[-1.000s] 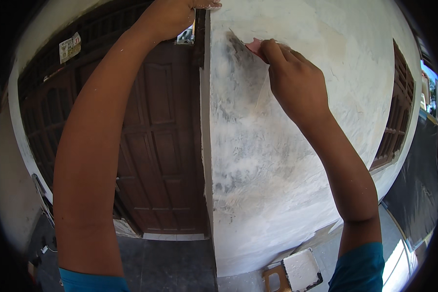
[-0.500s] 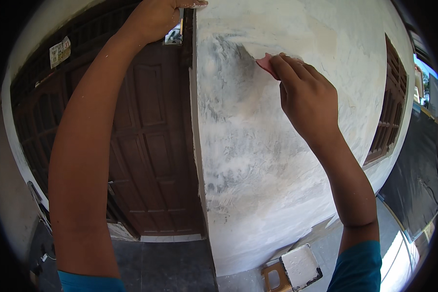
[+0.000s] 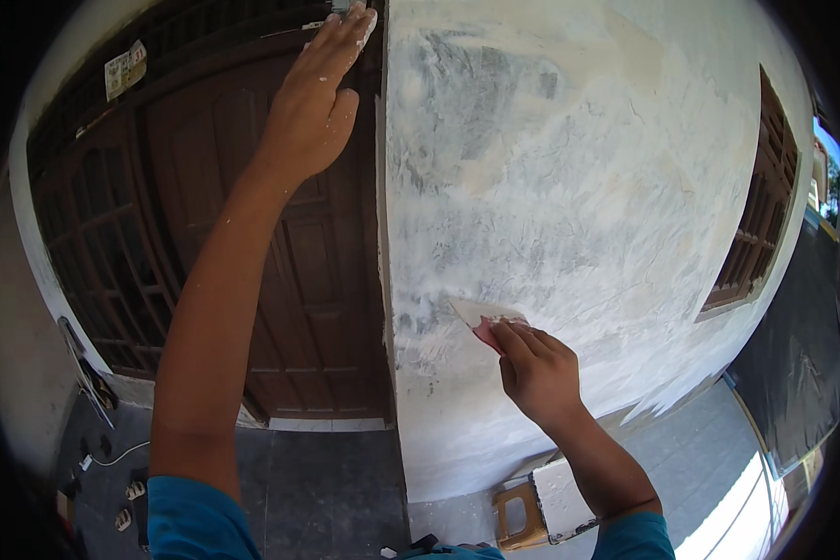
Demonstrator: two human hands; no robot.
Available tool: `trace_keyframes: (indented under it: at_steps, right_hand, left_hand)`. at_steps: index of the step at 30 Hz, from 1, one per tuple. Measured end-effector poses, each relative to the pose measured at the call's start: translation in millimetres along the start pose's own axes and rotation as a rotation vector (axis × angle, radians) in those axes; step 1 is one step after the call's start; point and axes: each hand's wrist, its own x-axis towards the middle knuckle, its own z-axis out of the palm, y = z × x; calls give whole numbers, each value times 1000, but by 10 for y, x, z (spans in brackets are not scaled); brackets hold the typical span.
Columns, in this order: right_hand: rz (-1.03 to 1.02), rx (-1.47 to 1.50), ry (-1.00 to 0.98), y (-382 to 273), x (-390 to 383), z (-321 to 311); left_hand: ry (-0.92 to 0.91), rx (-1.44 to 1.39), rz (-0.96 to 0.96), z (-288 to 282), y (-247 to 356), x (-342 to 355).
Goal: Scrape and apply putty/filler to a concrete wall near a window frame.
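Note:
My right hand [image 3: 541, 369] grips a putty scraper [image 3: 483, 322] with a reddish-pink handle and a pale, wide blade. Its blade lies against the patchy white and grey wall [image 3: 551, 205], low and close to the wall's left corner. My left hand [image 3: 317, 112] is raised high beside that corner, in front of the dark door frame. Its fingers stretch upward with the thumb apart, and white paste spots the fingertips and skin. Whether the fingertips touch the frame or corner I cannot tell.
A brown panelled door [image 3: 299, 271] stands left of the corner. Below the wall, a white-smeared tray [image 3: 562, 499] rests by a tan stool [image 3: 518, 513]. A barred window [image 3: 751, 205] is at right, dark sheeting [image 3: 793, 373] beyond it. Sandals [image 3: 126, 513] and a white cable lie on the floor at left.
My right hand has moved the scraper down the wall from the upper dark patch. The left hand sits lower in view, its fingers now pointing up. The view has shifted slightly.

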Motion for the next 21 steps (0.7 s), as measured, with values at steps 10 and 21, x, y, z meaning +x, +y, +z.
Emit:
trace_keyframes:
  at_steps: [10,21]
  right_hand:
    - [-316,-392,260,19,985,293]
    - [-220,-39,207,-336,925,-123]
  left_hand:
    - [215,-1439,-1022,600,820,-2290]
    - [24,-1569,-879,406,814,-2784]
